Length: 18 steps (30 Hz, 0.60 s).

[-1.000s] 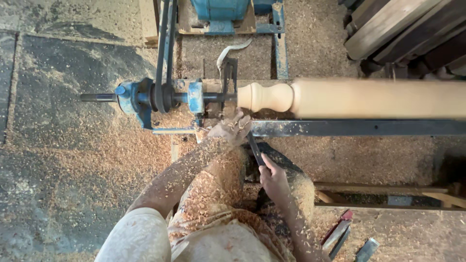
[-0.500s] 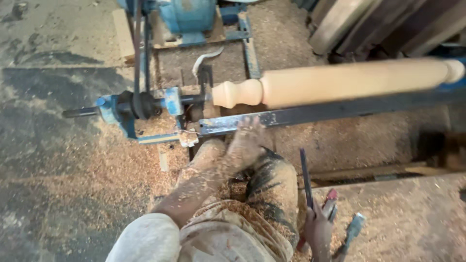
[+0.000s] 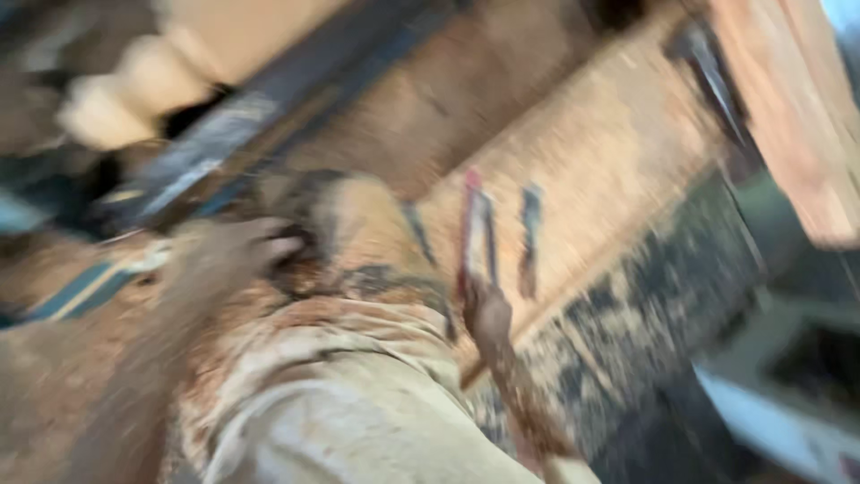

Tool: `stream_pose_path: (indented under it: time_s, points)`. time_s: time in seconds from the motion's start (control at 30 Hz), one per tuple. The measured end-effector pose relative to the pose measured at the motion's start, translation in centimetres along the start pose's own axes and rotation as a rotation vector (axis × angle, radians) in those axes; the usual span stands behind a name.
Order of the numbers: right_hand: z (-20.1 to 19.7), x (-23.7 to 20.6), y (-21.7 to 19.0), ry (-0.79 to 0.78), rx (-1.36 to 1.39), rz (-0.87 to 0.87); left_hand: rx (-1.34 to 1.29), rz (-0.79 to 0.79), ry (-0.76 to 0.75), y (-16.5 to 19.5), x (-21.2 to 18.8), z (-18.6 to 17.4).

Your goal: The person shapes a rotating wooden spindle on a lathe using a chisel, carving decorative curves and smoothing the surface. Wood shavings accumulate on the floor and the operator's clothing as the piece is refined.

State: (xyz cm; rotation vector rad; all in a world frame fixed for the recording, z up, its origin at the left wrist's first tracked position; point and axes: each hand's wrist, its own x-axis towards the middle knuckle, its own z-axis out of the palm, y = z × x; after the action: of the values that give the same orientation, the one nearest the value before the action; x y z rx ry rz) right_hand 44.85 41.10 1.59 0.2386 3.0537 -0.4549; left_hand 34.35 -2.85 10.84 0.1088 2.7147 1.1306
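The view is heavily motion-blurred. My right hand (image 3: 488,315) reaches down to the sawdust-covered floor and grips the lower end of a long dark chisel (image 3: 491,237). A red-handled tool (image 3: 468,215) lies right beside it, and another dark tool (image 3: 530,240) lies a little to the right. My left hand (image 3: 235,249) rests on my dusty knee (image 3: 358,233) with its fingers stretched out, holding nothing, just below the lathe's dark rail (image 3: 242,125). The pale turned wooden spindle (image 3: 125,85) sits on the lathe at the upper left.
Sawdust covers the floor (image 3: 591,179) around the tools. A pale wooden plank (image 3: 788,116) runs along the upper right, with a dark metal tool (image 3: 717,76) beside it. A dark stone floor (image 3: 645,358) and a light object (image 3: 788,421) lie at the lower right.
The view has swung sharply right and tilted, pushing the lathe to the upper left. My right hand with the chisel has moved down beside the tools on the floor. My left hand stays by my knee.
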Motion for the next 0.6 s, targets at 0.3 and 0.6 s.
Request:
stream_pose_path:
  time_s: [0.3,0.6]
  points:
    - [-4.3,9.8,7.8,0.362,0.549,0.39,0.134,-0.323,0.161,-8.9,-10.8,-1.6]
    - [-0.1,4.7,-1.0,0.286,-0.029,-0.277,0.167,-0.349,0.244,-7.3,-14.4,-3.2]
